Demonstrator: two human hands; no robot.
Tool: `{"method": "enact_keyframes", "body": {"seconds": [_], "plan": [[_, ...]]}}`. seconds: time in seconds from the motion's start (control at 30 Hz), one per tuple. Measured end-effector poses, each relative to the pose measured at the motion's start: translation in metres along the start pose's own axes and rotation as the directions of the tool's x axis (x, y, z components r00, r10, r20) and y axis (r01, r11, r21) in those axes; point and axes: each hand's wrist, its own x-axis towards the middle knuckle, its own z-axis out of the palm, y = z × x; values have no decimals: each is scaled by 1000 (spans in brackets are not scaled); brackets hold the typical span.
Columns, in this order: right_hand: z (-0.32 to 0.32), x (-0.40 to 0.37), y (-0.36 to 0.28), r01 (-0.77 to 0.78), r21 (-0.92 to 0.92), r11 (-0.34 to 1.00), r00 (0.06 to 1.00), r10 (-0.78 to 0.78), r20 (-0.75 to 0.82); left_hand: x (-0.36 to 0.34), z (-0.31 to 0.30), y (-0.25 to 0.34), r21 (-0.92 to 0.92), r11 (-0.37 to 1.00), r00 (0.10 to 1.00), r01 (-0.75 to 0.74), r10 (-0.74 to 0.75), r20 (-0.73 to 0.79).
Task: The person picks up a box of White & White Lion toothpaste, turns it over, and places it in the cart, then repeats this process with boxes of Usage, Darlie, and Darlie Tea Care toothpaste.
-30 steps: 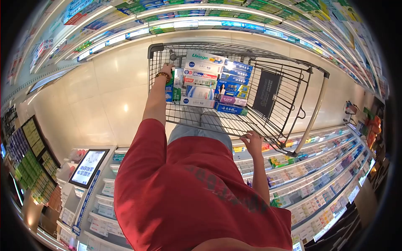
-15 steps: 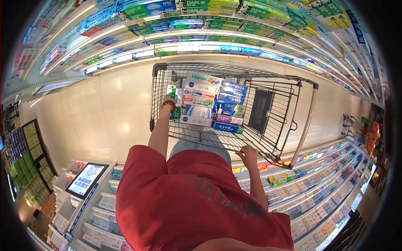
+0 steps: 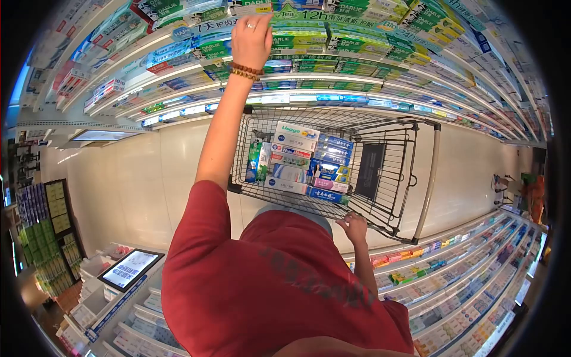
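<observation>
My left hand (image 3: 251, 43), with beaded bracelets and a ring, reaches up to the shelf of toothpaste boxes (image 3: 297, 40). Its fingers bend away from view at a white box (image 3: 252, 10) with a yellow label, so their hold cannot be made out. Low on the right, my right hand (image 3: 355, 227) has its fingers curled on the near rim of the shopping cart (image 3: 428, 178). Inside the cart, toothpaste boxes (image 3: 291, 156) lie in two stacked columns, while green and white boxes (image 3: 256, 162) stand along the left end.
Shelves of green toothpaste boxes (image 3: 357, 47) curve across the far side of the aisle. Behind me are more stocked shelves (image 3: 446, 279) and a display screen (image 3: 129, 269). Pale floor tiles (image 3: 178, 160) run between them.
My left hand has left the green box at the cart's left end and risen to the upper shelf. The cart appears slightly lower and further right; my right hand stays at its rim.
</observation>
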Motion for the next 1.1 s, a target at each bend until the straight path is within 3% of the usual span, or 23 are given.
{"method": "enact_keyframes", "body": {"seconds": [0.1, 0.13, 0.2, 0.27, 0.4, 0.43, 0.53, 0.57, 0.67, 0.7, 0.73, 0.77, 0.8, 0.87, 0.93, 1.1], "plan": [[6, -2, 2, 15, 10, 1000, 997, -14, -72, 62, 9, -7, 120, 987, 972, 109, -131, 197], [6, -2, 1, 9, 7, 1000, 997, -9, -76, 73, 22, -22, 68, 998, 994, -7, 0, 110], [8, -3, 2, -3, 2, 1000, 997, 3, -82, 90, 44, -42, 236, 967, 976, -94, 42, 215], [9, -2, 2, -6, 13, 1000, 996, 7, -85, 95, 61, -57, 319, 946, 937, -55, -62, 344], [5, -1, -2, 9, 31, 999, 993, -5, -115, 103, 56, -60, 371, 928, 888, 17, -185, 421], [5, -2, -2, 16, 38, 999, 992, -12, -124, 102, 58, -62, 384, 923, 895, -6, -166, 414], [3, -1, -4, 1, 40, 999, 994, 4, -108, 97, 63, -69, 455, 874, 980, -171, 101, 173], [3, -1, -5, 2, 43, 999, 994, 3, -108, 93, 60, -72, 470, 854, 971, -223, 154, 181], [3, -1, -4, 4, 44, 999, 994, 1, -111, 95, 75, -76, 400, 913, 912, 82, -230, 338], [4, -1, -3, 3, 43, 999, 994, 2, -110, 113, 38, -45, 344, 925, 845, 159, -308, 437], [6, 0, -2, 2, 43, 999, 994, 3, -109, 108, 33, -45, 393, 920, 946, 7, -133, 296], [8, 0, -2, 9, 35, 999, 993, -5, -119, 101, 30, -50, 459, 878, 985, -134, 65, 162], [10, 0, -1, 18, 27, 999, 992, -14, -126, 91, 26, -54, 539, 804, 961, -252, 272, 42], [10, 0, 0, 26, 24, 999, 992, -23, -124, 71, -11, -38, 473, 856, 935, -207, 315, -161], [4, 2, -4, 19, 39, 999, 993, -15, -114, 39, -56, -16, 418, 907, 929, -58, 202, -311], [0, 5, -5, 16, 49, 999, 996, -12, -85, -85, -154, 30, 243, 970, 997, 0, 18, -71]]}}
